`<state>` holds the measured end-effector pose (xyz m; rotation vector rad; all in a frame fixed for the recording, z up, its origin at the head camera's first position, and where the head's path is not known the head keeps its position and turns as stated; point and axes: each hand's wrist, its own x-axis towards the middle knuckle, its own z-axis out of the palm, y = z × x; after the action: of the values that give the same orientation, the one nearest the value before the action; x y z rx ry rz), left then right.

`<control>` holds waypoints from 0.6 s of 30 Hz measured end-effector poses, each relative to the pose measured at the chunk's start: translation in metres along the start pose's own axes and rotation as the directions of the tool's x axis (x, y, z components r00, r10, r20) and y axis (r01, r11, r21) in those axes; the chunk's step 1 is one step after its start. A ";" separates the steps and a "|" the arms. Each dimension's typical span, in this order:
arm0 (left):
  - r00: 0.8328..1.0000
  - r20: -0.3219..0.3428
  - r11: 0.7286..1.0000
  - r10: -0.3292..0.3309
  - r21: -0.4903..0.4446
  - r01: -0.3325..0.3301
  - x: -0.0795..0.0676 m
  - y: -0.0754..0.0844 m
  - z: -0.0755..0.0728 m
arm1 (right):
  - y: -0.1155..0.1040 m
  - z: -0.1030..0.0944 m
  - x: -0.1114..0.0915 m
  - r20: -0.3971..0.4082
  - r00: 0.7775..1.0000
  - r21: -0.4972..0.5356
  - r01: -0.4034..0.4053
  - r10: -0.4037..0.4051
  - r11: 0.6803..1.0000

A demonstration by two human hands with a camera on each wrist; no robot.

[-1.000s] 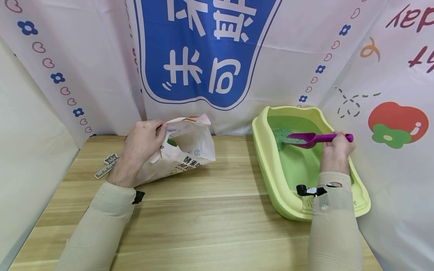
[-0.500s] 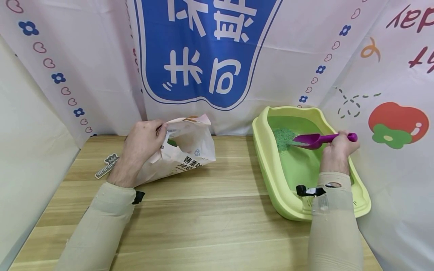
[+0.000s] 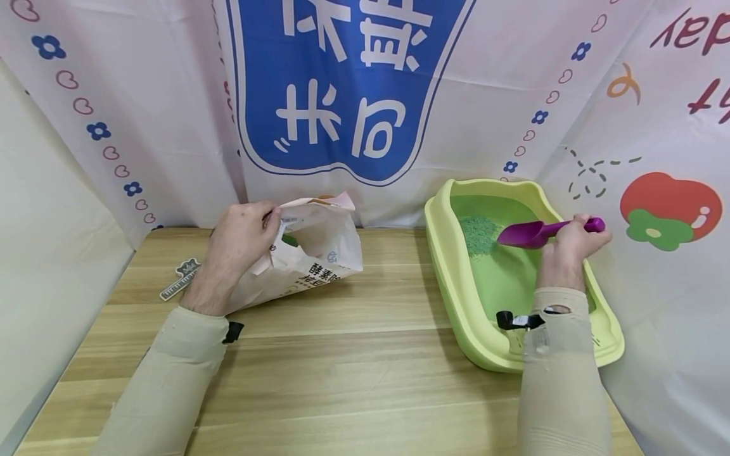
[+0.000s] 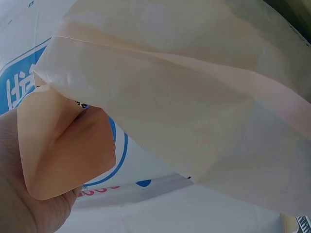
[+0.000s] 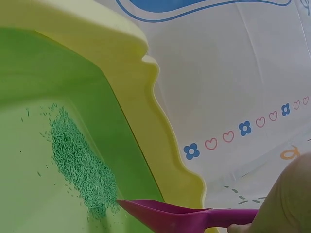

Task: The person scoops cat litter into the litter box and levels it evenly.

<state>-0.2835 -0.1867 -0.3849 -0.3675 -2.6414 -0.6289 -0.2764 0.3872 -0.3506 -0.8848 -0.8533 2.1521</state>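
Note:
My left hand (image 3: 235, 250) pinches the upper edge of a white printed paper-like bag (image 3: 339, 244), holding its mouth spread; something green shows inside. In the left wrist view, a folded flap of the bag (image 4: 73, 150) covers most of the fingers. My right hand (image 3: 570, 247) grips the handle of a purple scoop (image 3: 521, 235) over a pale green litter box (image 3: 447, 285). No pellets show on the scoop's blade. Green litter pellets (image 5: 82, 162) lie heaped on the box floor, and the scoop's tip overlaps the heap's edge in the right wrist view.
A small bear-topped ruler-like piece (image 3: 181, 278) lies by my left wrist on the wooden table (image 3: 353, 354). Printed fabric (image 3: 393, 202) hangs behind the table and along its right side, close to the litter box.
My right hand has moved slightly right with the scoop, drawing it away from the heap. Pellets visible on the blade earlier have slid off into the box. The left hand stays put.

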 end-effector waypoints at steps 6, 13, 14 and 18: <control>1.000 -0.011 1.000 0.010 0.001 -0.010 0.000 0.000 0.001 | 0.006 0.012 -0.002 0.026 1.000 0.040 -0.017 0.016 0.999; 1.000 -0.018 1.000 0.015 0.003 -0.015 -0.001 0.000 0.001 | 0.018 0.025 0.003 0.043 0.996 0.044 -0.075 0.073 0.996; 1.000 -0.017 1.000 0.015 0.004 -0.015 -0.001 0.000 0.001 | 0.020 0.026 0.004 0.046 0.995 0.024 -0.085 0.084 0.996; 1.000 -0.015 1.000 0.015 0.006 -0.015 0.000 0.000 0.001 | 0.026 0.030 0.007 0.047 0.992 -0.035 -0.119 0.121 0.992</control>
<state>-0.2833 -0.1859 -0.3857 -0.3793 -2.6227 -0.6168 -0.3111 0.3679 -0.3558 -0.9241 -0.8810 2.2781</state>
